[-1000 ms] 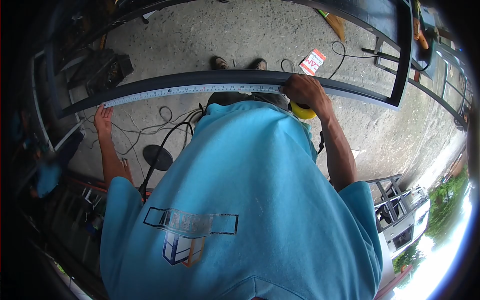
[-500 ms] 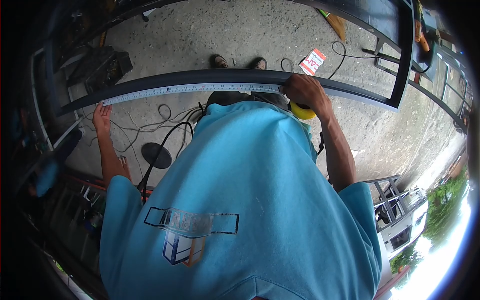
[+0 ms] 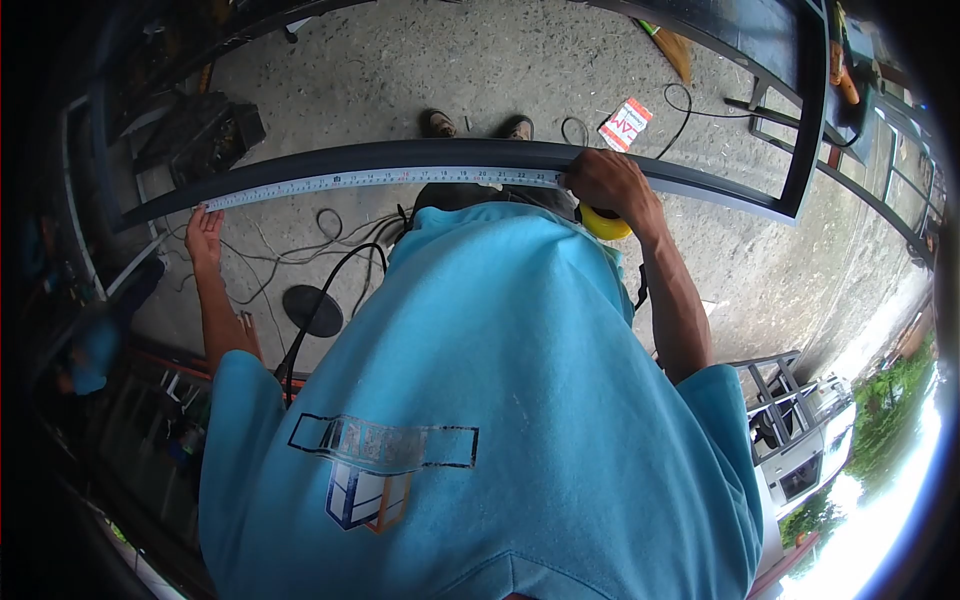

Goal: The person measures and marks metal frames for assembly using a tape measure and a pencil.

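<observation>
A dark metal frame [image 3: 430, 152] spans the view in front of my body. Along its near bar runs a white measuring tape [image 3: 390, 178], pulled out from left to right. At the tape's left end, my left hand [image 3: 205, 232] pinches the tip against the bar. My right hand [image 3: 612, 185] is closed around the tape where it meets its yellow case [image 3: 605, 223], which shows partly below the palm. The fingertips of my right hand are hidden by the back of the hand.
Cables [image 3: 330, 240] and a dark round disc [image 3: 312, 311] lie on the concrete floor at the left. Beyond the bar are a red and white packet [image 3: 625, 123], a broom [image 3: 668, 50] and a black box [image 3: 215, 135]. A blurred person [image 3: 92, 355] is at far left.
The blurred person at the far left has shifted slightly. My hands, the tape and the frame look unmoved.
</observation>
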`<state>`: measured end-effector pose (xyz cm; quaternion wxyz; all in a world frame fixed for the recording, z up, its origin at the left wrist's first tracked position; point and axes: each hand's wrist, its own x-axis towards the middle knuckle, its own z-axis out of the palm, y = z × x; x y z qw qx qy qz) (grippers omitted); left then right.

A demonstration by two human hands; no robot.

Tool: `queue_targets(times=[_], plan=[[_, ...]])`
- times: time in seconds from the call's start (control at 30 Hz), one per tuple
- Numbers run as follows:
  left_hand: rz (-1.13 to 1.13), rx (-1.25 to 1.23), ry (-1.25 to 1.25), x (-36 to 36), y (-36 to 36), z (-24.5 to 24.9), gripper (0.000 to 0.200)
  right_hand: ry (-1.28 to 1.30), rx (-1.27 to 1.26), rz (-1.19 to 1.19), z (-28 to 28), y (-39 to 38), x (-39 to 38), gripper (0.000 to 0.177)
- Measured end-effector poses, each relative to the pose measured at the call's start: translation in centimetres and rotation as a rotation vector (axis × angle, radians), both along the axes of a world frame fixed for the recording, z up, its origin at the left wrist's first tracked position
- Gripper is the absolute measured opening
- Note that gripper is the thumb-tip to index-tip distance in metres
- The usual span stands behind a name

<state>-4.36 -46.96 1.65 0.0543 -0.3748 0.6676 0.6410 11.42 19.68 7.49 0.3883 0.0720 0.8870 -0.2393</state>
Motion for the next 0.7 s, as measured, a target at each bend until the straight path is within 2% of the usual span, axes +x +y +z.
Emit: queue_targets(times=[0.07,0.27,0.7], plan=[[0.004,0.006,0.001,-0.01,-0.23,-0.13,0.027,-0.062,0.049,0.055,-0.02,0.04,-0.07,0.028],[0.021,0.016,0.000,-0.08,-0.28,-0.23,0.026,0.019,-0.002,0.018,0.28,0.02,-0.10,0.023],[0.011,0.018,0.001,-0.03,-0.34,-0.18,0.027,-0.008,-0.001,-0.017,0.47,-0.06,-0.22,0.024]])
